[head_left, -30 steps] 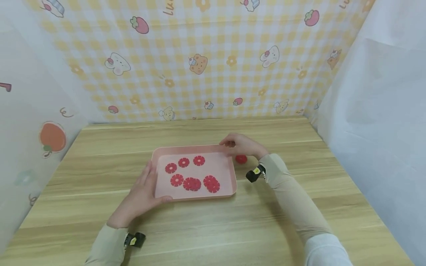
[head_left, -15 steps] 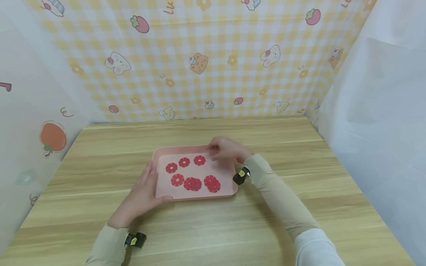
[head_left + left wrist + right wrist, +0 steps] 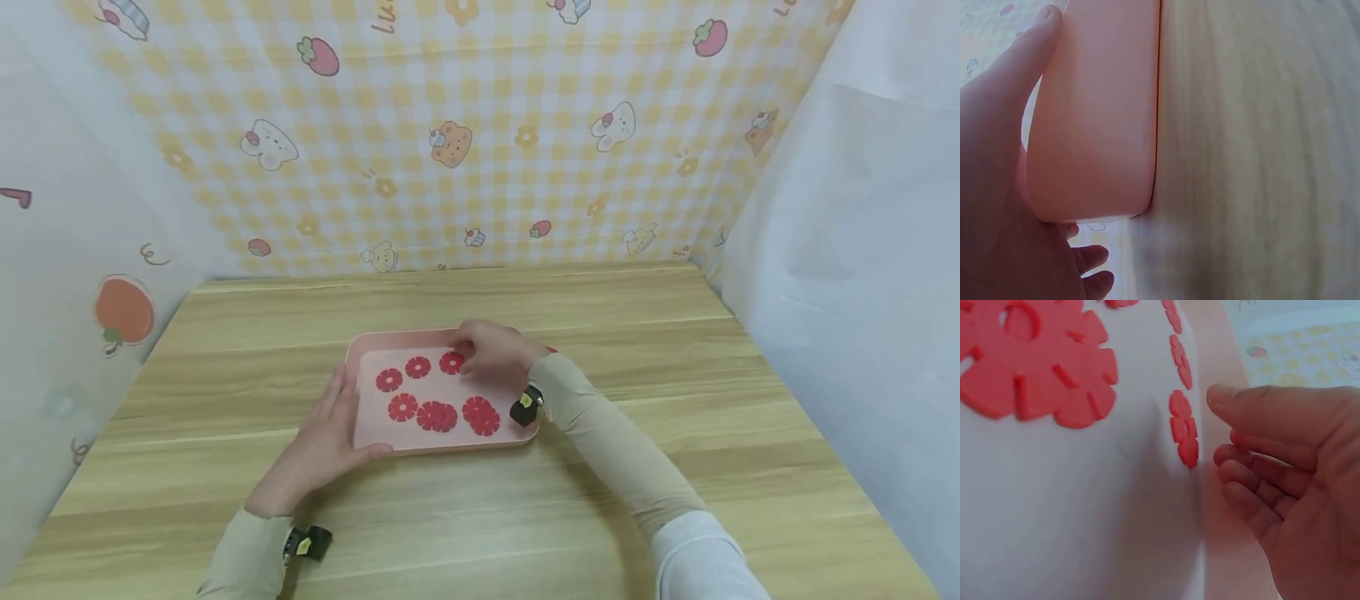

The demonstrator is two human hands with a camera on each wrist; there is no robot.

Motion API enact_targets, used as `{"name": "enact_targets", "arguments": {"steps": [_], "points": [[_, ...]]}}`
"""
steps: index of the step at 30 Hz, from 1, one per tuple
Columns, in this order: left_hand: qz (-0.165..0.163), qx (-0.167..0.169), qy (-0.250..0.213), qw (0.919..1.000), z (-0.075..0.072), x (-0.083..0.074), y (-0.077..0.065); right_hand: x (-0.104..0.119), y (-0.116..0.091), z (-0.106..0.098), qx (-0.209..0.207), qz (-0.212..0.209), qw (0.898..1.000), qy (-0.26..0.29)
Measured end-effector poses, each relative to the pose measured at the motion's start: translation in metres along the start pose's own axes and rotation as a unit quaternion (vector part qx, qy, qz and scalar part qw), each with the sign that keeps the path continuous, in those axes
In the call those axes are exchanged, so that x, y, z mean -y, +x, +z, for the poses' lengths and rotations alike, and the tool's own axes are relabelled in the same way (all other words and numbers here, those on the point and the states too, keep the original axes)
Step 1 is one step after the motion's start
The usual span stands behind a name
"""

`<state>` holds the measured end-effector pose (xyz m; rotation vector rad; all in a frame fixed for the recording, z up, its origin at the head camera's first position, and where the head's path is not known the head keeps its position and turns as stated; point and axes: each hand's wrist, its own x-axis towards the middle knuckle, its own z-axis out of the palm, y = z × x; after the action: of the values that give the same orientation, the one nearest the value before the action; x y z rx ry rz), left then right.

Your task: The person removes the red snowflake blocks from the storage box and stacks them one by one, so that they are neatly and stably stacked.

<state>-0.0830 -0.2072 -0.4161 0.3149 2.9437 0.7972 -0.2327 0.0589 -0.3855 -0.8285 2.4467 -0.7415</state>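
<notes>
Head view shows the left hand (image 3: 318, 442) spread against a tray (image 3: 405, 339) and the right hand (image 3: 497, 347), thumb and fingers apart, beside a red disc (image 3: 446, 363) inside the tray's far side, probably light, stiff, best pinched by its edge.

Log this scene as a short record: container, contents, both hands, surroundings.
Container: pink tray on a wood-grain table
Far row: three red notched discs visible, the rightmost close to the right hand
Near row: a single disc, then two overlapping clusters
Left hand: against the tray's left side, thumb along the near rim
Right hand: over the tray's far right part, fingers bent; anything held is unclear
Outside tray: red bit, mostly hidden from the head view
Backdrop: yellow-checked, cartoon-printed
</notes>
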Motion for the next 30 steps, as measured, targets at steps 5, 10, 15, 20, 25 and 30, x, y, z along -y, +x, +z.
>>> {"name": "enact_targets", "arguments": {"steps": [5,10,15,20,25,30], "points": [[0.009,-0.008,0.001,0.9999,-0.002,-0.001,-0.002,0.002,0.000,0.005,0.001,0.007,1.000,-0.020],[0.018,-0.012,0.004,0.9998,-0.001,0.000,-0.002,0.001,0.000,0.009,0.001,-0.007,0.999,-0.036],[0.014,-0.005,0.004,0.9999,0.000,0.001,-0.001,0.001,0.000,0.011,0.004,-0.008,0.999,-0.032],[0.014,-0.005,0.004,0.9999,0.001,0.003,0.000,0.000,0.001,0.014,0.001,0.002,1.000,-0.012],[0.016,-0.006,0.003,0.9998,0.001,0.004,0.000,0.002,0.002,0.016,-0.005,-0.014,0.999,-0.031],[0.015,-0.006,0.000,0.9999,0.001,0.003,0.000,0.003,0.003,0.019,-0.008,-0.022,0.998,-0.060]]}}
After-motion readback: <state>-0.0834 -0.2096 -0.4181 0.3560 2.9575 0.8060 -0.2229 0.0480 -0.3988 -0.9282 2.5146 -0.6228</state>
